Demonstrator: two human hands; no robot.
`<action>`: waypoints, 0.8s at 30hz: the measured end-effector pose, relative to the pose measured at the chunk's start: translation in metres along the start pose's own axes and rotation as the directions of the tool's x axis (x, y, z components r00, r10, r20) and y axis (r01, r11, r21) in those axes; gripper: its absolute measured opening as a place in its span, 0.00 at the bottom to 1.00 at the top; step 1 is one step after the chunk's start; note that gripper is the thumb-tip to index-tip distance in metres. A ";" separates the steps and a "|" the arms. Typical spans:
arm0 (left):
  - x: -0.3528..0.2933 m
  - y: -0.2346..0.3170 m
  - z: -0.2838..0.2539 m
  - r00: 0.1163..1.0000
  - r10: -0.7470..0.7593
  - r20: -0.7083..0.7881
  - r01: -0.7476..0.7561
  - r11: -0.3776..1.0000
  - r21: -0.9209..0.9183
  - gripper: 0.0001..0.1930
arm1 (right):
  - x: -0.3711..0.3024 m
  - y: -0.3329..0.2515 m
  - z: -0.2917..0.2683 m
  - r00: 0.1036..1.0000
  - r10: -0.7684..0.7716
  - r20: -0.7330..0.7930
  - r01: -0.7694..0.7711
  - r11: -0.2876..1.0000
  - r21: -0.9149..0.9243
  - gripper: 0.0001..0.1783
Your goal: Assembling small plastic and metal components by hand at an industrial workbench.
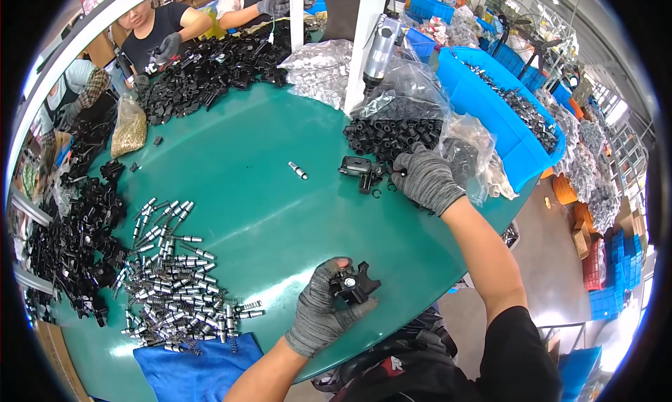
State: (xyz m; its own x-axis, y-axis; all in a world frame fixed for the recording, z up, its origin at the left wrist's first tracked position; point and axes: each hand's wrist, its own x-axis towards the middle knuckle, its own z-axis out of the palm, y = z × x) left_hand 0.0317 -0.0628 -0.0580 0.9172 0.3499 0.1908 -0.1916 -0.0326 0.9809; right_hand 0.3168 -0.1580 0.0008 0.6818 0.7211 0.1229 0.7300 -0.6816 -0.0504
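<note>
My left hand [320, 309], in a grey knit glove, grips a black plastic bracket [355, 284] with a forked end and a round silver pin end in it. It is over the near part of the green table [266, 143]. My right hand [427, 178], gloved alike, has its fingers curled down beside a small black fixture [362, 169], at the edge of a pile of black plastic bushings [392, 137]. Whatever its fingertips hold is hidden. Small dark C-shaped clips [377, 192] lie by the fixture. A single silver pin [297, 171] lies apart on the table.
Silver pins with springs [175, 283] are heaped at left, near a blue cloth [199, 370]. Black plastic parts [77, 241] cover the left and far edges. A blue bin [504, 115] of metal parts stands right; an electric screwdriver [381, 52] hangs by a white post. Co-workers sit opposite.
</note>
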 end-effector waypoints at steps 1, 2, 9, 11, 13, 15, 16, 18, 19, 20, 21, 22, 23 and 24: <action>0.000 0.000 0.001 1.000 -0.013 -0.009 0.012 0.997 -0.073 0.36 | 0.001 -0.002 -0.001 0.996 0.003 0.087 0.003 0.998 -0.060 0.13; -0.001 0.002 0.002 1.000 -0.012 -0.014 0.011 0.997 -0.072 0.36 | 0.001 0.000 0.005 0.995 -0.005 0.103 0.014 0.996 -0.087 0.14; 0.000 -0.001 -0.002 0.983 0.176 -0.059 -0.171 0.982 0.083 0.45 | -0.030 -0.011 -0.018 0.975 -0.140 -0.172 0.173 0.966 0.194 0.12; 0.004 -0.002 -0.002 0.966 0.252 -0.062 -0.246 0.965 0.092 0.49 | -0.050 -0.035 -0.056 0.988 -0.153 -0.004 0.143 0.916 0.375 0.13; 0.004 -0.005 -0.003 0.972 0.225 -0.067 -0.220 0.973 0.067 0.49 | -0.063 -0.060 -0.073 0.790 -0.604 -0.107 0.583 0.686 0.435 0.13; -0.002 -0.011 -0.005 0.982 0.182 -0.053 -0.181 0.983 0.027 0.50 | -0.071 -0.081 -0.071 0.697 -0.706 -0.124 0.703 0.640 0.309 0.14; -0.001 -0.014 -0.005 0.982 0.181 -0.060 -0.180 0.983 0.026 0.50 | -0.073 -0.087 -0.069 0.593 -0.795 -0.130 0.803 0.571 0.168 0.15; 0.005 -0.018 -0.005 0.959 0.277 -0.056 -0.271 0.958 0.090 0.50 | -0.076 -0.089 -0.064 0.532 -0.842 -0.092 0.847 0.528 0.068 0.17; 0.006 -0.016 -0.004 0.959 0.277 -0.066 -0.270 0.959 0.090 0.50 | -0.076 -0.089 -0.063 0.487 -0.867 -0.105 0.873 0.487 0.027 0.17; 0.007 -0.012 -0.003 0.955 0.288 -0.064 -0.283 0.956 0.079 0.50 | -0.075 -0.089 -0.063 0.441 -0.890 -0.117 0.895 0.445 -0.014 0.18; 0.007 -0.009 -0.004 0.952 0.298 -0.062 -0.294 0.953 0.073 0.50 | -0.075 -0.092 -0.064 0.431 -0.894 -0.118 0.900 0.436 -0.011 0.18; 0.005 -0.010 -0.005 0.952 0.297 -0.072 -0.291 0.953 0.078 0.50 | -0.074 -0.095 -0.066 0.425 -0.898 -0.112 0.902 0.431 -0.032 0.17; 0.004 -0.010 -0.006 0.961 0.265 -0.079 -0.259 0.963 0.075 0.50 | -0.074 -0.098 -0.066 0.419 -0.902 -0.106 0.903 0.426 -0.052 0.17; 0.002 -0.011 -0.005 0.969 0.233 -0.081 -0.228 0.972 0.064 0.50 | -0.071 -0.099 -0.066 0.416 -0.903 -0.102 0.905 0.423 -0.050 0.17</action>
State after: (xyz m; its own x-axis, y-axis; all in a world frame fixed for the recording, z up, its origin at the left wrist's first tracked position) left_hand 0.0342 -0.0565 -0.0690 0.8158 0.4076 0.4103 -0.3730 -0.1714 0.9119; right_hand 0.1927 -0.1500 0.0622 -0.3805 0.9033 0.1979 0.9231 0.3583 0.1397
